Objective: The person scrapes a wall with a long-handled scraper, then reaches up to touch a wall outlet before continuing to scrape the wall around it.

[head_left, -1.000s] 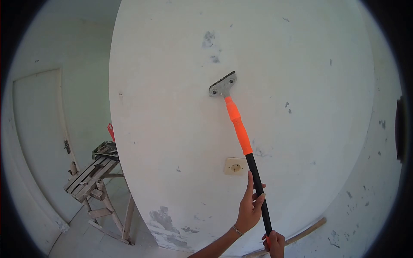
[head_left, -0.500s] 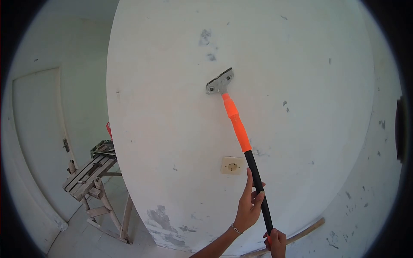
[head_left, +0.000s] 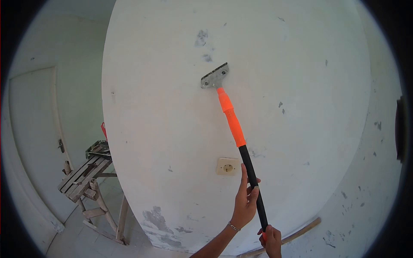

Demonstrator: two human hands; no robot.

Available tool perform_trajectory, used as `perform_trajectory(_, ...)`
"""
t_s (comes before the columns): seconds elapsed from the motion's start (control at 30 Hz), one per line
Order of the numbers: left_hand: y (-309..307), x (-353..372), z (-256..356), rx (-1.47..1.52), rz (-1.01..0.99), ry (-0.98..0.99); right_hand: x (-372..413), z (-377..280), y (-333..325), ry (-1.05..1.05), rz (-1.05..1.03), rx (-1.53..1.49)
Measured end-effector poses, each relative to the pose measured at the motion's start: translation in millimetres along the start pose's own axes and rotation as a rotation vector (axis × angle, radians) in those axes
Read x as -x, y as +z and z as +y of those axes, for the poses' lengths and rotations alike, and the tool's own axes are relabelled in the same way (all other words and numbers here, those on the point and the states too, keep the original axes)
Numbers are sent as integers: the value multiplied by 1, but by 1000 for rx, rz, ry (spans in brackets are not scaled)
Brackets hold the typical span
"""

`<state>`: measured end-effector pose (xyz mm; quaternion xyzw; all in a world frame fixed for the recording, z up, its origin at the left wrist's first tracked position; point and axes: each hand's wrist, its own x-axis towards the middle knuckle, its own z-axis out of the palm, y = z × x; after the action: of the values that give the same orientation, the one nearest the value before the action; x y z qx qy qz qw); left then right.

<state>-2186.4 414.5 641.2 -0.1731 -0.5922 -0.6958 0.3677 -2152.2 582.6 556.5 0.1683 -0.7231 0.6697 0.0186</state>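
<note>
A long-handled scraper [head_left: 234, 124] leans up across the pale wall [head_left: 163, 116], its wide metal head [head_left: 215, 76] at or close to the wall surface. Orange covers the upper part of its handle, and the pole below is black. My left hand [head_left: 246, 204], with a bracelet at the wrist, supports the pole midway; the thumb and fingers close loosely round it and the index finger points up along it. Lower down, my right hand [head_left: 272, 241] is wrapped round the orange butt end. Grey bare patches [head_left: 201, 38] show on the wall just above the scraper head.
A cream wall socket [head_left: 228, 166] sits left of the pole. At left stands a rough wooden trestle bench [head_left: 86, 176] with a tray-like item on it, before a closed door [head_left: 36, 133]. A wooden stick [head_left: 301, 231] lies at the wall's foot, behind my right hand.
The scraper and both hands appear slightly further left and up in view, as does the whole scene a little leftward. Both hands keep their hold on the pole.
</note>
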Motion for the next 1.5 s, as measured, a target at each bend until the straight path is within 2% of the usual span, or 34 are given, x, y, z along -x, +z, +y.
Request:
perform_trajectory(0.17, -5, 2, -1, -31, -35, -13, 1, 3, -2, 92, -12, 26)
perform_trajectory(0.27, -2, 2, 2, 24, -34, -67, 2, -4, 2, 32, 15, 12)
perform_trajectory(0.37, 9, 14, -9, -45, 22, 23, 6, 15, -12, 48, -13, 63)
perform_trajectory(0.5, -2, 1, 6, 41, 12, -79, -1, 1, -5, 59, 16, 61)
perform_trajectory(0.57, 0, -1, 9, 0, 31, -54, -2, -11, 0, 208, -10, 67)
perform_trajectory(0.7, -2, 6, 0, -57, 21, 21, 8, 5, -7, 6, -14, 55)
perform_trajectory(0.77, -2, 9, -5, -47, -25, 68, 8, 6, -5, 75, 12, 99)
perform_trajectory(0.83, -6, -3, 8, -4, -33, -10, 3, -14, 8, 167, 30, 102)
perform_trajectory(1.1, -3, 7, -3, -85, -5, 60, 5, 7, -4, 118, -8, 54)
perform_trajectory(1.17, -8, -3, 8, -21, -22, -24, -1, -4, 4, 105, 2, 85)
perform_trajectory(1.3, -12, -9, 9, -22, -13, -8, -4, -5, 10, 17, -23, 27)
perform_trajectory(1.43, -22, 26, -7, -68, -6, -54, 12, 28, 3, 133, -8, 53)
perform_trajectory(1.5, -31, 20, -7, -41, 42, 25, 9, 22, 14, 113, -11, 59)
